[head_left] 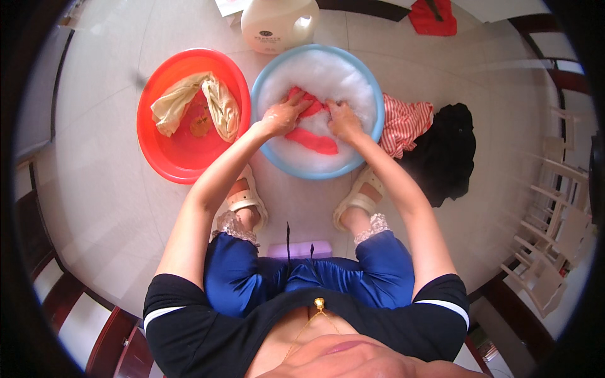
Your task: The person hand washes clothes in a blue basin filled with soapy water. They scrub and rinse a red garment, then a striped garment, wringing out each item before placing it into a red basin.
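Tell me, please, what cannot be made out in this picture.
In the head view:
Blue basin: white foam hides its bottom.
Red cloth: foam hides its full shape.
Left hand and right hand: too small amid foam to tell whether either grips the cloth.
Cream jug: the picture's upper edge cuts off its top.

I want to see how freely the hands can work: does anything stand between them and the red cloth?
Nothing solid is visible between them. The left hand lies against the red cloth; the right hand is at its edge. White suds surround it, hiding parts.
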Demonstrator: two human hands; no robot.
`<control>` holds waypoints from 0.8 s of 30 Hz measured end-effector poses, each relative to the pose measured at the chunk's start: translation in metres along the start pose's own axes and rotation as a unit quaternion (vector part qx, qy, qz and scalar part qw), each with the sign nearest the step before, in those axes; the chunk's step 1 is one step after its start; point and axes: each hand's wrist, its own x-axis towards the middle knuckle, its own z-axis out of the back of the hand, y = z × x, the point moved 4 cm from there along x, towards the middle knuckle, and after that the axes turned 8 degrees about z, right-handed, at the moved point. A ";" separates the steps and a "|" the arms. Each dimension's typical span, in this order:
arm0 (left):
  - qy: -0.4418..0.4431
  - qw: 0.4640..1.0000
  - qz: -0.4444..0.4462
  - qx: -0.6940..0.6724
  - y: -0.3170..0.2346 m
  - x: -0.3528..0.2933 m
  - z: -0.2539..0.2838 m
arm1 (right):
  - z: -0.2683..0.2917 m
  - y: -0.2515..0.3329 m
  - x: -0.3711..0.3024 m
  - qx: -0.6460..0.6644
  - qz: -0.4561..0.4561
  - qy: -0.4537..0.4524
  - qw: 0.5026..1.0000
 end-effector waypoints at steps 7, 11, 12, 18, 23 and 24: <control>0.183 0.980 0.030 0.070 0.004 0.033 -0.035 | -0.052 -0.060 0.017 -0.061 0.014 0.078 0.995; 0.173 0.984 0.048 0.003 0.009 0.031 -0.035 | -0.009 -0.028 0.024 0.229 -0.046 0.094 0.968; 0.141 0.988 0.058 0.000 0.010 0.030 -0.032 | 0.009 -0.013 0.020 0.361 -0.085 0.127 0.920; -0.057 0.943 0.039 -0.327 0.018 0.025 -0.014 | 0.058 0.022 -0.012 0.772 0.016 0.083 0.630; -0.088 0.773 0.165 -0.606 -0.003 0.013 0.021 | 0.024 0.001 -0.018 0.884 -0.065 0.057 0.460; -0.155 0.756 0.166 -0.614 -0.009 0.015 0.023 | 0.018 0.002 -0.014 0.889 -0.078 0.031 0.450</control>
